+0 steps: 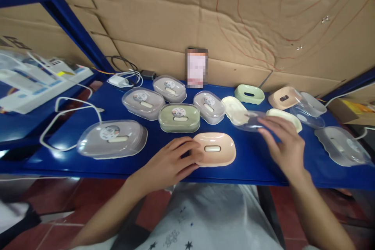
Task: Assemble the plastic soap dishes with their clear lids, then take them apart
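My left hand [178, 158] grips the left end of a peach soap dish [227, 152], which lies on the blue table near its front edge. A pale oval piece sits in the middle of that dish. The thumb and fingers of my right hand [284, 144] pinch the right edge of a clear plastic lid [249, 124]. This lid overlaps a cream dish part [234, 110]. Close behind the peach dish stand a green soap dish under a clear cover [179, 125] and a grey covered one [209, 103].
More covered grey dishes stand at left [96, 146] and far right [341, 144]. Loose parts include a green holder [249, 97], a peach holder [284, 97] and a clear lid [307, 119]. A phone [196, 68] leans on the cardboard; white cables [58, 140] and a power strip [43, 93] are left.
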The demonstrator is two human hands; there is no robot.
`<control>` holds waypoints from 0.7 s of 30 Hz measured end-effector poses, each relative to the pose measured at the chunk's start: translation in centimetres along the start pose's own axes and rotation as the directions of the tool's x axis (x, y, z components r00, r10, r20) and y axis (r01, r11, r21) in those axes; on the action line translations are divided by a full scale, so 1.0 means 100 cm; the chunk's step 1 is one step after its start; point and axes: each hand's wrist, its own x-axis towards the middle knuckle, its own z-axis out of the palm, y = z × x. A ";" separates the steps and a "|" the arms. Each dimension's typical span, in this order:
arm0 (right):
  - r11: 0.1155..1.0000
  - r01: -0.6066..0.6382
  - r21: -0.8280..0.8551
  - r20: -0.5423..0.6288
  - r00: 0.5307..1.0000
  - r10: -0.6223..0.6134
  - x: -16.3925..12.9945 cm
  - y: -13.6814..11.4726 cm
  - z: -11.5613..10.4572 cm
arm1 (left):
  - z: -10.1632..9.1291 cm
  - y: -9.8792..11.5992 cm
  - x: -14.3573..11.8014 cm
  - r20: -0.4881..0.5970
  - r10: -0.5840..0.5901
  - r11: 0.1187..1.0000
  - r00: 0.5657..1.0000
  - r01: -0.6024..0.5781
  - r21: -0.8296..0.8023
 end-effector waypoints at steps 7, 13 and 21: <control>0.955 0.090 0.282 -0.049 0.996 -0.079 -0.054 -0.080 0.021 | 0.001 0.002 -0.004 -0.095 -0.068 0.998 0.993 0.068 0.000; 0.946 0.139 0.291 0.031 0.987 -0.155 -0.051 -0.084 0.033 | -0.002 0.001 -0.002 -0.051 -0.056 0.998 0.997 0.054 -0.026; 0.948 0.231 0.218 0.099 0.961 -0.257 -0.040 -0.092 0.033 | 0.002 -0.001 -0.003 -0.062 -0.135 0.987 0.989 0.129 -0.092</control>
